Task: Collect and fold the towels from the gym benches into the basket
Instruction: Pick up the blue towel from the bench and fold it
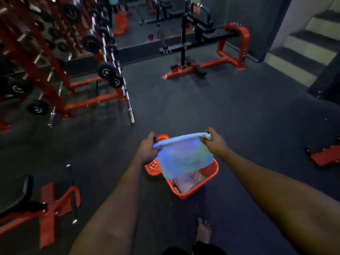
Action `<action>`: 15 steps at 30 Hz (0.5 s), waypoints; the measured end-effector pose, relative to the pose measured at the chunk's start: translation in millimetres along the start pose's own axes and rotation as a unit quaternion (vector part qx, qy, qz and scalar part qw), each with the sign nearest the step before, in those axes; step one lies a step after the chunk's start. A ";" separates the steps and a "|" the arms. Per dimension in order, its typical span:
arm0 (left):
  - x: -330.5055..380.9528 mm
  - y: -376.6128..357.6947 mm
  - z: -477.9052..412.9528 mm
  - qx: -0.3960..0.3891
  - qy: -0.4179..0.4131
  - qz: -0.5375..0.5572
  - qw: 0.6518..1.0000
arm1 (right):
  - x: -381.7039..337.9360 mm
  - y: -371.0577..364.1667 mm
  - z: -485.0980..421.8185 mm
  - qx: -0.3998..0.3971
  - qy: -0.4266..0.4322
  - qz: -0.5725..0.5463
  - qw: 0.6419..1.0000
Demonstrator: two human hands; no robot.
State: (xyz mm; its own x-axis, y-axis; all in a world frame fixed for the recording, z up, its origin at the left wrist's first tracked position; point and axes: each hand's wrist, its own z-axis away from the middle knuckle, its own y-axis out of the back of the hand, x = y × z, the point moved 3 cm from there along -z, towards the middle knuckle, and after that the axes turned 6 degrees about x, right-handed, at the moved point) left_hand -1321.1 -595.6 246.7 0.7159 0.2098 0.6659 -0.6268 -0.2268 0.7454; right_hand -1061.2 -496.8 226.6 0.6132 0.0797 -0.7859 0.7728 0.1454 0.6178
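Observation:
A pale blue towel (184, 155) hangs stretched between both hands, held by its top edge above a red plastic basket (193, 192) on the dark floor. My left hand (149, 147) grips the towel's left corner. My right hand (214, 140) pinches the right corner. The towel hangs down over the basket's far half and hides it. Inside the basket, a pinkish folded towel (188, 181) shows below the blue one. A red basket handle or lid part (153, 167) sticks out on the left side.
A red rack with barbells and weight plates (106, 70) fills the left. A red and black bench (27, 203) stands at lower left, a red machine (202, 63) ahead, stairs (303, 46) at upper right, a red frame (325, 155) at right. My bare foot (203, 230) is behind the basket.

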 end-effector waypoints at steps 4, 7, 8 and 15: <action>-29.6 -56.4 -46.9 -0.060 0.046 0.015 0.997 | 41.8 -28.9 -54.1 -0.038 -0.053 0.027 0.998; -59.1 -100.3 -70.8 -0.099 0.078 0.023 0.992 | 75.5 -52.5 -84.6 -0.064 -0.075 0.036 0.995; -68.6 -114.1 -78.3 -0.110 0.089 0.027 0.990 | 87.4 -61.0 -95.3 -0.069 -0.083 0.041 0.993; -149.8 -202.3 -137.6 -0.163 0.142 -0.011 0.976 | 160.8 -144.5 -177.8 -0.111 -0.149 0.095 0.978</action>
State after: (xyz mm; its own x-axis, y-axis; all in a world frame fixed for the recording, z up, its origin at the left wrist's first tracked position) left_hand -1343.9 -450.3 0.5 0.6448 0.4774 0.5969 -0.7103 0.0859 0.6987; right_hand -1103.3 -329.6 6.0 0.7888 -0.1599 -0.5936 0.6054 0.3697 0.7049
